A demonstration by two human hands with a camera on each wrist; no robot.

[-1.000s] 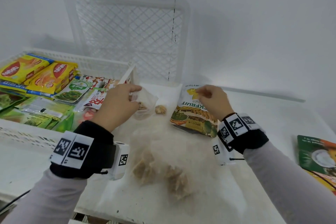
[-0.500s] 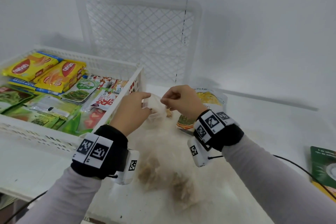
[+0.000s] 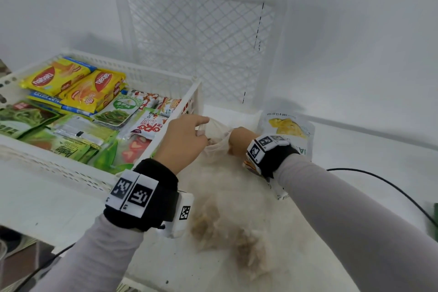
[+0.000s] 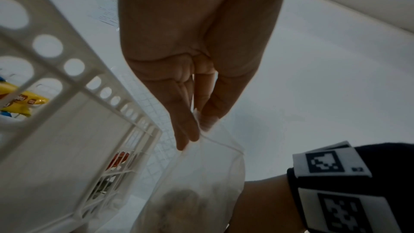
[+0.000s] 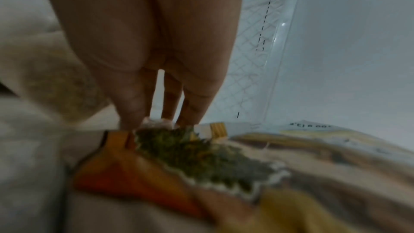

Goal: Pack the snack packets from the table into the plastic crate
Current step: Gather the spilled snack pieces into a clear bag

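A clear plastic bag [image 3: 225, 208] of brown snacks lies on the white table, its mouth raised toward the far side. My left hand [image 3: 201, 128] pinches the top edge of the bag's mouth; the left wrist view shows thumb and fingers of this hand [image 4: 197, 127] closed on the thin clear bag [image 4: 201, 174]. My right hand [image 3: 233, 140] is at the right side of the mouth, fingertips [image 5: 132, 112] pinching a bit of whitish plastic. The white plastic crate [image 3: 154, 73] at left holds several packets. A jackfruit pouch [image 3: 289, 125] lies behind my right wrist, and the same pouch [image 5: 224, 166] fills the right wrist view.
A second white crate [image 3: 199, 42] stands on edge against the back wall. A green packet [image 3: 435, 218] shows at the far right edge, with a black cable [image 3: 379, 180] running across the table near it. The table's front edge is close to my left forearm.
My right hand left the jackfruit pouch, came over to the bag's mouth and now sits lower at its right side. My left hand kept its pinch on the bag.
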